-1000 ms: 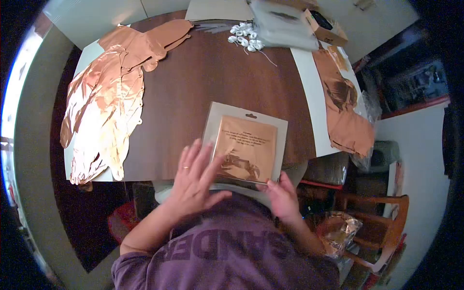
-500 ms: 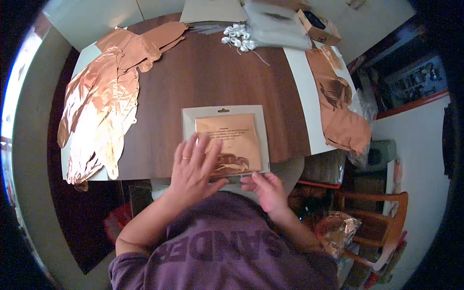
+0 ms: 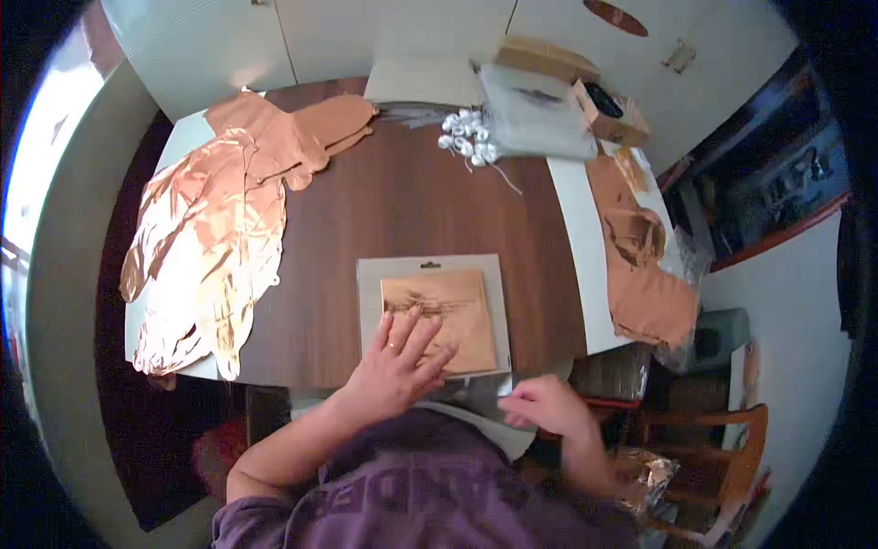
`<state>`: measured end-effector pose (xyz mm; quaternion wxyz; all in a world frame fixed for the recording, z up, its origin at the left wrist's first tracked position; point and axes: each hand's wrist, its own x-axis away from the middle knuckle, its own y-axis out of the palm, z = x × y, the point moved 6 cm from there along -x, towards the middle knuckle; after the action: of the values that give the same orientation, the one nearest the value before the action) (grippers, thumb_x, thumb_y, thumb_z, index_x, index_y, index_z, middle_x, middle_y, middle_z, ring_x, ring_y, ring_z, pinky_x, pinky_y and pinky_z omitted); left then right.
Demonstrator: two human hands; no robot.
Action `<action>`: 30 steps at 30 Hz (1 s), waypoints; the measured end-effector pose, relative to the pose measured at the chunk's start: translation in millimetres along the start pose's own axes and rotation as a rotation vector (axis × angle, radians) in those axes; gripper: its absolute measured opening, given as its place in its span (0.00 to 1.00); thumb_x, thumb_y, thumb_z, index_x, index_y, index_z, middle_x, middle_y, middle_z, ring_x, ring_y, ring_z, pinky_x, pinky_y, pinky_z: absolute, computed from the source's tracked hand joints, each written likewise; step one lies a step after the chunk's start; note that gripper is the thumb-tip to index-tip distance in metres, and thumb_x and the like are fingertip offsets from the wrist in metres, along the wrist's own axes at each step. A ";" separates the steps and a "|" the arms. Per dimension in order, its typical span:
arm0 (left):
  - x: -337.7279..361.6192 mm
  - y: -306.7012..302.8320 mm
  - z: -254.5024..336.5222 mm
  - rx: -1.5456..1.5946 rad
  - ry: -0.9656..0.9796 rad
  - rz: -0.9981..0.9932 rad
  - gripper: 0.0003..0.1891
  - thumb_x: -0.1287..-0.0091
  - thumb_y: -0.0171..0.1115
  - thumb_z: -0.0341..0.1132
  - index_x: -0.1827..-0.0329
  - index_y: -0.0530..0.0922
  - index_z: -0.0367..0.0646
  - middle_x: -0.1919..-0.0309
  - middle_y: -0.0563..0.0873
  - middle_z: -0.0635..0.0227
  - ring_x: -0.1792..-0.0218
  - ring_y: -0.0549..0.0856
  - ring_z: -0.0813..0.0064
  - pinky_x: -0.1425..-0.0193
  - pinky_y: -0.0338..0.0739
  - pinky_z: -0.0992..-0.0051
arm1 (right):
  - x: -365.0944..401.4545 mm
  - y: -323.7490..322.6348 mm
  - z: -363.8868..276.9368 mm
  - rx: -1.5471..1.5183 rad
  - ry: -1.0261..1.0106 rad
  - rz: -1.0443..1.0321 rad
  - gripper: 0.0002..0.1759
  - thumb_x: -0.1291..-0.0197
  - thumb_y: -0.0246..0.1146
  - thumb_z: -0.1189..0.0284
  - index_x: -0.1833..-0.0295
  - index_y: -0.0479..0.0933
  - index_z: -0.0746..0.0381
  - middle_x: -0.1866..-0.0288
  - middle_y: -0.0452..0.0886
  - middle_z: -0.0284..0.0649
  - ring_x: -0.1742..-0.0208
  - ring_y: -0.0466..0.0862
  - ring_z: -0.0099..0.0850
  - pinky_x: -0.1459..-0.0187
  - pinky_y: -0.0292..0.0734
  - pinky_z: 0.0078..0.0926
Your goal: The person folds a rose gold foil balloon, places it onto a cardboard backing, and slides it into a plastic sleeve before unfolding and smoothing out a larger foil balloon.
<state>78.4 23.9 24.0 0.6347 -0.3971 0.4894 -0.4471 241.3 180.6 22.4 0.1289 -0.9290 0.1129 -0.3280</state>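
Note:
A flat package (image 3: 369, 311) with a pale backing card and a hang hole lies at the table's near edge. Inside it is a folded copper-coloured foil sheet (image 3: 471, 320) with dark print, blurred here. My left hand (image 3: 401, 364) rests over its lower left part, fingers spread and stretched out. Just past the package's lower right corner is my right hand (image 3: 553, 407), its fingers curled together in a pinch. Whatever those fingers may hold is too small or blurred to name. Clear plastic (image 3: 480, 392) shows below the package edge.
Copper foil shapes (image 3: 210, 229) spread over the table's left side, and another foil piece (image 3: 640, 265) lies on the right. White ribbon coils (image 3: 471, 137), a stack of clear bags (image 3: 535, 110) and a small open box (image 3: 608, 114) stand at the back. A wooden chair (image 3: 754, 457) is at right.
My right hand has moved right, away from the package's lower edge, with its fingers curled. My left hand stays over the package. The whole view has shifted, so the table appears lower.

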 end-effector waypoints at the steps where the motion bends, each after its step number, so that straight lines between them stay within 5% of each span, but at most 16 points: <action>1: -0.6 0.6 -1.3 0.005 -0.009 0.003 0.33 0.35 0.65 0.52 0.28 0.69 0.56 0.27 0.67 0.53 0.27 0.64 0.43 0.26 0.56 0.38 | 5.2 -16.5 -19.7 0.272 -0.012 0.011 0.08 0.35 0.65 0.74 0.64 0.82 0.68 0.72 0.86 0.39 0.70 0.85 0.24 0.66 0.80 0.23; 3: -0.5 1.0 -3.3 0.025 -0.020 -0.002 0.32 0.34 0.64 0.52 0.27 0.69 0.56 0.28 0.68 0.53 0.27 0.64 0.44 0.27 0.57 0.39 | -1.3 -48.8 -53.7 0.279 -0.180 0.175 0.11 0.36 0.67 0.66 0.62 0.84 0.64 0.73 0.85 0.35 0.72 0.83 0.23 0.66 0.79 0.27; 6: -0.3 -4.9 -3.9 0.083 -0.032 -0.015 0.33 0.34 0.64 0.52 0.27 0.68 0.52 0.28 0.68 0.53 0.26 0.64 0.46 0.26 0.56 0.40 | -60.4 -70.7 -131.2 0.288 -0.428 0.294 0.06 0.36 0.63 0.76 0.61 0.83 0.68 0.69 0.85 0.35 0.68 0.82 0.20 0.64 0.78 0.22; 8: -0.1 -6.2 -7.0 0.113 -0.054 -0.021 0.35 0.35 0.64 0.52 0.26 0.67 0.51 0.28 0.68 0.53 0.26 0.64 0.47 0.25 0.56 0.41 | -125.8 -80.4 -172.3 0.390 -0.705 0.420 0.09 0.37 0.65 0.70 0.61 0.83 0.67 0.66 0.85 0.41 0.65 0.84 0.32 0.59 0.78 0.29; 12: 0.6 -11.3 -8.7 0.174 -0.065 0.016 0.35 0.36 0.65 0.52 0.28 0.68 0.46 0.30 0.70 0.53 0.27 0.66 0.50 0.25 0.56 0.42 | -251.3 -83.4 -234.6 0.907 -0.741 0.591 0.10 0.38 0.61 0.70 0.63 0.84 0.63 0.61 0.83 0.46 0.57 0.83 0.49 0.55 0.79 0.41; 15: 2.3 -10.7 -10.4 0.227 -0.073 -0.004 0.33 0.33 0.63 0.52 0.29 0.69 0.45 0.29 0.69 0.51 0.26 0.64 0.46 0.24 0.53 0.41 | -306.2 -75.4 -261.7 1.299 -0.940 0.710 0.08 0.41 0.60 0.73 0.65 0.85 0.61 0.60 0.83 0.45 0.56 0.84 0.45 0.54 0.79 0.42; 21: 3.9 -10.4 -10.4 0.193 -0.044 0.021 0.32 0.33 0.63 0.51 0.29 0.70 0.45 0.31 0.71 0.53 0.26 0.65 0.47 0.24 0.54 0.41 | -344.2 -49.7 -269.5 1.716 -0.895 0.469 0.10 0.44 0.60 0.74 0.63 0.86 0.63 0.58 0.85 0.44 0.55 0.86 0.41 0.53 0.81 0.44; 24: 3.5 -11.4 -9.9 0.212 -0.055 0.010 0.31 0.34 0.63 0.50 0.30 0.71 0.45 0.31 0.70 0.53 0.26 0.65 0.48 0.24 0.54 0.41 | -346.7 -53.5 -270.3 1.735 -0.922 0.496 0.08 0.44 0.61 0.72 0.64 0.84 0.62 0.61 0.85 0.43 0.59 0.86 0.41 0.57 0.82 0.43; 27: 2.7 -15.0 -9.7 0.241 -0.057 0.026 0.31 0.35 0.64 0.48 0.31 0.72 0.45 0.32 0.72 0.53 0.27 0.65 0.48 0.24 0.54 0.41 | -317.7 -58.3 -276.7 1.239 -1.185 0.679 0.04 0.46 0.63 0.74 0.64 0.80 0.60 0.64 0.85 0.42 0.62 0.86 0.41 0.60 0.83 0.41; 30: 2.8 -16.0 -9.9 0.214 -0.034 0.072 0.27 0.35 0.64 0.48 0.36 0.75 0.43 0.34 0.74 0.53 0.28 0.68 0.50 0.26 0.59 0.42 | -234.2 -47.3 -271.8 0.638 -1.107 0.640 0.06 0.46 0.65 0.74 0.63 0.75 0.59 0.64 0.85 0.43 0.61 0.88 0.38 0.63 0.83 0.37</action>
<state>66.2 16.0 36.3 0.6971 -0.3169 0.4421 -0.4670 -104.1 249.1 105.6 0.5228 -0.7974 0.1963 0.2287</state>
